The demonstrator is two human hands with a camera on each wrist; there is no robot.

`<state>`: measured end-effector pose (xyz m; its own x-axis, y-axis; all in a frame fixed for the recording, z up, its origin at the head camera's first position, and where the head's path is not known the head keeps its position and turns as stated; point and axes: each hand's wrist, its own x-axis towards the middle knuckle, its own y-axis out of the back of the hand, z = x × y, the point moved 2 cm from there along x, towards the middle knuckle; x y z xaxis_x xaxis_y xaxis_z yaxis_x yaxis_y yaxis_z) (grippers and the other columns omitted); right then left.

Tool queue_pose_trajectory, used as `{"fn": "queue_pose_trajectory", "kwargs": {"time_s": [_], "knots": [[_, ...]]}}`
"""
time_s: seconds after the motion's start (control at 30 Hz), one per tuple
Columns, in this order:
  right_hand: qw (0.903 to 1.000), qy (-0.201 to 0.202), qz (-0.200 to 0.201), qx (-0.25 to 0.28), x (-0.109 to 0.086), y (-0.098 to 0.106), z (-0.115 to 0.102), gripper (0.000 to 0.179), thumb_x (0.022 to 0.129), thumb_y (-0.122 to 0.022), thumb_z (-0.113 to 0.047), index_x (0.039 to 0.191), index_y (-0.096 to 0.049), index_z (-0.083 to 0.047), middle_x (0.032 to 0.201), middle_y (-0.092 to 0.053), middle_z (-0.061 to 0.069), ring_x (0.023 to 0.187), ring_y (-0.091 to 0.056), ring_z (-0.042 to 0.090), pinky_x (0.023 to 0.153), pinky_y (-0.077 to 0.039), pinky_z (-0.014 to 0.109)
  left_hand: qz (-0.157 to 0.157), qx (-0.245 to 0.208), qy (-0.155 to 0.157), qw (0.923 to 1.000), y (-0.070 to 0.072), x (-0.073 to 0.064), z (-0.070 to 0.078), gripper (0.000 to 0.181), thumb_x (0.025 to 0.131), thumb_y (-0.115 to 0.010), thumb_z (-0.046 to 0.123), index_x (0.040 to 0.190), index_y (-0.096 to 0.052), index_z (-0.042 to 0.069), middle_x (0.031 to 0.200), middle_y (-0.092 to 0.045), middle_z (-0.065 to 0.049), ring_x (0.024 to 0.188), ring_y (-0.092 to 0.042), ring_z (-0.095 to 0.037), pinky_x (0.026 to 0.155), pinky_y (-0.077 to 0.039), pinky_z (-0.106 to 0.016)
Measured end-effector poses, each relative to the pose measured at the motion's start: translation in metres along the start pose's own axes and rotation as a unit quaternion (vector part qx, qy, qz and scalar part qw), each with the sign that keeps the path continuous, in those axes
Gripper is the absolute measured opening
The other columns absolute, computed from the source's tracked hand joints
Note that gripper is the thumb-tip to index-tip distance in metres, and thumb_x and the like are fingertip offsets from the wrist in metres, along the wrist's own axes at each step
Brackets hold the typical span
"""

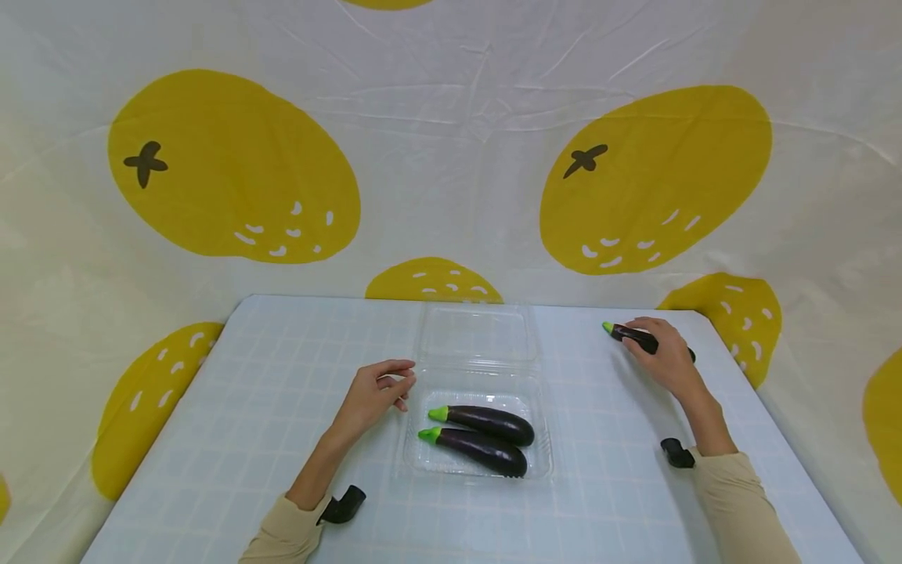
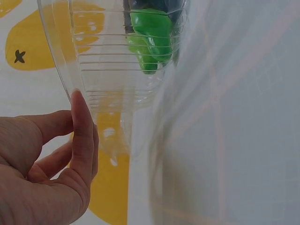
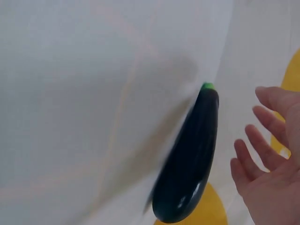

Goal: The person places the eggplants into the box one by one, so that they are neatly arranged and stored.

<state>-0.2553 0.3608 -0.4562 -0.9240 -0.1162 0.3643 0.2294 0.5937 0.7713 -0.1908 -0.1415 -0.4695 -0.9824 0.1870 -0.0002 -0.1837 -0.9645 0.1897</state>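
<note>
My left hand [image 1: 380, 389] is beside the left rim of a clear plastic clamshell box [image 1: 444, 464], its fingers loosely bent. In the left wrist view a fingertip overlaps the box's edge. Two dark eggplants with green stem ends, an upper eggplant [image 1: 489, 423] and a lower eggplant [image 1: 482, 452], lie side by side in the box. Far to the right, my right hand [image 1: 661, 352] is over a third eggplant [image 3: 187, 159], hiding part of it in the head view. The right wrist view shows a gap between that eggplant and the spread, slightly bent fingers.
The box's lid [image 1: 479, 333] is folded back toward the far edge of the table [image 1: 296, 352], which has a pale checked cover. Behind it hangs a white curtain [image 1: 451, 180] with large yellow fruit prints. A black camera [image 1: 343, 504] sits on the left wrist.
</note>
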Motion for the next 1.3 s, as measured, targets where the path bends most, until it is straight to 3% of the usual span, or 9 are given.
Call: {"fn": "queue_pose_trajectory", "kwargs": {"time_s": [0.63,1.1,1.3], "knots": [[0.9956,-0.065,-0.062,-0.026,0.001,0.001,0.034,0.044,0.099,-0.069,-0.010,0.136,-0.053,0.008,0.137,-0.044,0.041,0.124,-0.038,0.058,0.102,-0.031,0.074,0.007,-0.001,0.004,1.0000,-0.001,0.000,-0.003,0.038,0.098,-0.070,0.007,0.132,-0.063,-0.010,0.112,-0.067,-0.021,0.063,-0.066,-0.020,0.065,-0.059,-0.027],[0.9937,-0.068,-0.080,-0.039,0.001,-0.002,0.043,0.044,0.096,-0.066,0.004,0.137,-0.052,0.013,0.134,-0.049,0.040,0.125,-0.042,0.056,0.105,-0.032,0.073,0.007,0.000,0.006,1.0000,-0.002,0.000,-0.002,0.038,0.098,-0.071,0.008,0.131,-0.063,-0.009,0.113,-0.067,-0.021,0.064,-0.066,-0.021,0.065,-0.058,-0.026],[0.9922,-0.074,-0.083,-0.057,0.001,-0.002,0.041,0.044,0.096,-0.069,0.001,0.136,-0.054,0.010,0.133,-0.050,0.039,0.123,-0.044,0.055,0.104,-0.034,0.072,0.011,0.003,0.011,0.9999,-0.002,0.000,-0.001,0.037,0.098,-0.071,0.007,0.131,-0.064,-0.008,0.111,-0.068,-0.020,0.064,-0.066,-0.021,0.063,-0.058,-0.026]]}}
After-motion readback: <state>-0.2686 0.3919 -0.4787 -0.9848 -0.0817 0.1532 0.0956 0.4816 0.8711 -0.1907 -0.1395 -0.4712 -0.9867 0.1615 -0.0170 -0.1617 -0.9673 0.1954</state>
